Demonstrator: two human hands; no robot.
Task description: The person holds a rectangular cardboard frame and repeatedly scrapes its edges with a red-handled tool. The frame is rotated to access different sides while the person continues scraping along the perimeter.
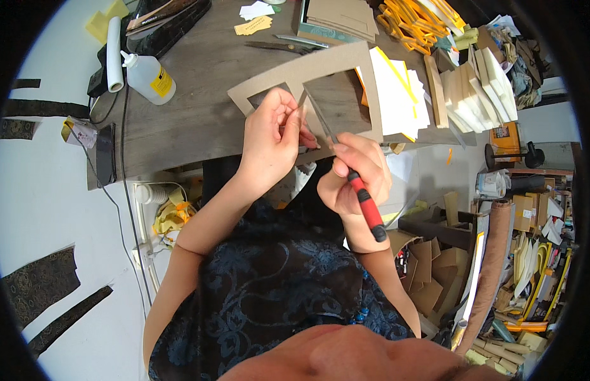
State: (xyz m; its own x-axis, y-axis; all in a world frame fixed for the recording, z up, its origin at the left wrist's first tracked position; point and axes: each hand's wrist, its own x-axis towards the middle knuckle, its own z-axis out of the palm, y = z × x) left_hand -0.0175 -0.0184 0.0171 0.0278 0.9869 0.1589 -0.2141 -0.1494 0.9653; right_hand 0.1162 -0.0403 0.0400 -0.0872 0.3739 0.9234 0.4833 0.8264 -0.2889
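A grey-brown cardboard frame (pixel 323 59) with two window openings is held up at a tilt over the table's front edge. My left hand (pixel 276 135) is at its middle bar, fingers curled and thumb against the bar. My right hand (pixel 359 166) grips a slim metal file (pixel 370 205) by its red and black handle. The file's narrow blade slants up and left across the larger opening, close to the middle bar. Whether the blade touches the cardboard, I cannot tell.
On the grey wooden table (pixel 195 109) stand a squeeze bottle (pixel 149 78) and a white roll (pixel 115 55). Dark scissors (pixel 280 46) lie behind the frame. White sheets (pixel 399 95), thick off-white blocks (pixel 475 90) and orange strips (pixel 414 24) are at the right. A cable (pixel 125 143) hangs over the left edge.
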